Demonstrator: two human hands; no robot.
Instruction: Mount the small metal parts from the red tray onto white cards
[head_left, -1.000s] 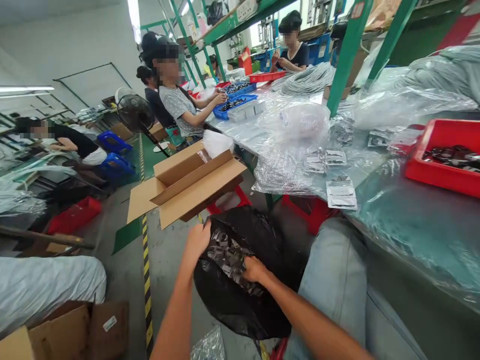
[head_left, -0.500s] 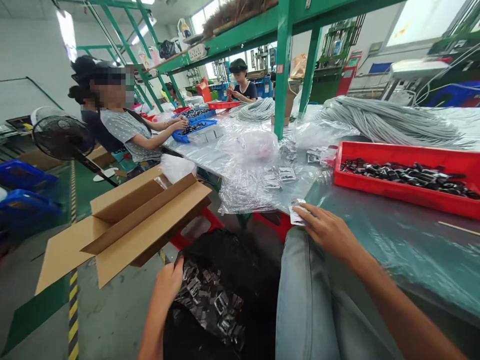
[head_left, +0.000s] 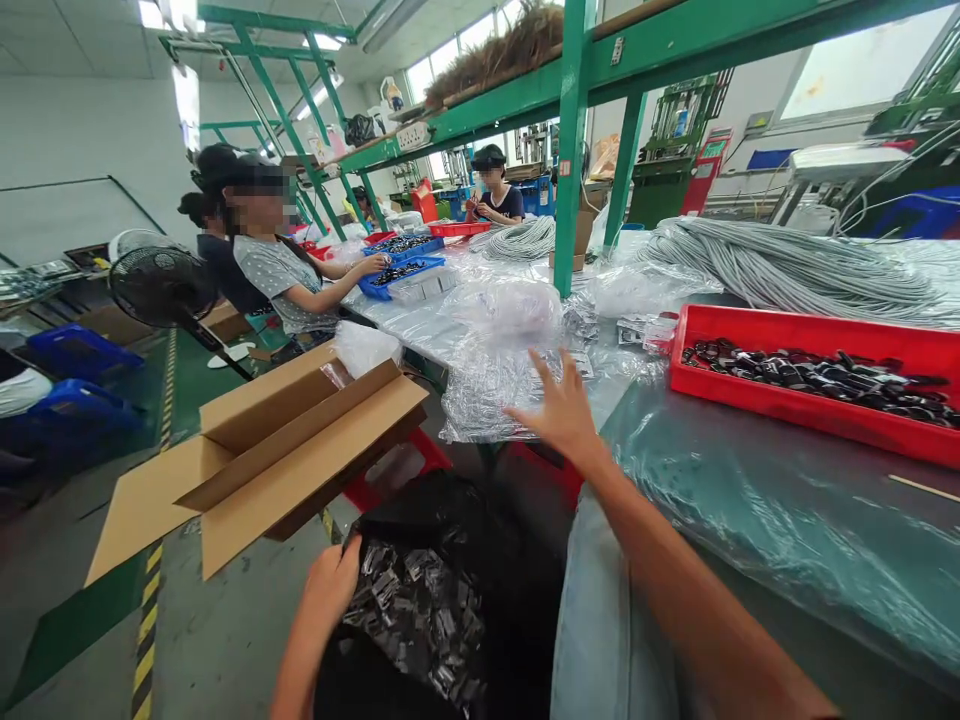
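My left hand (head_left: 330, 585) grips the rim of a black plastic bag (head_left: 450, 520) on the floor, holding it agape over several small packaged dark parts (head_left: 420, 620). My right hand (head_left: 559, 410) is raised with fingers spread and holds nothing, reaching over the table edge towards a heap of clear plastic bags (head_left: 495, 370). Small sealed packets (head_left: 637, 328) lie beyond that heap, past my fingers. My knee in light jeans (head_left: 607, 620) is between the black bag and the table.
A red tray (head_left: 810, 405) of dark parts sits on the green plastic-covered table (head_left: 787, 520). An unfolded cardboard box (head_left: 285, 450) stands left of the bag. Grey cable bundles (head_left: 780, 265), a green post (head_left: 570, 150), a floor fan (head_left: 161, 285) and seated co-workers (head_left: 277, 270) are farther off.
My right hand left the black bag, touched a packet at the table edge, then rose with spread fingers towards the clear bags. The view swung up and right. The left hand stayed on the bag.
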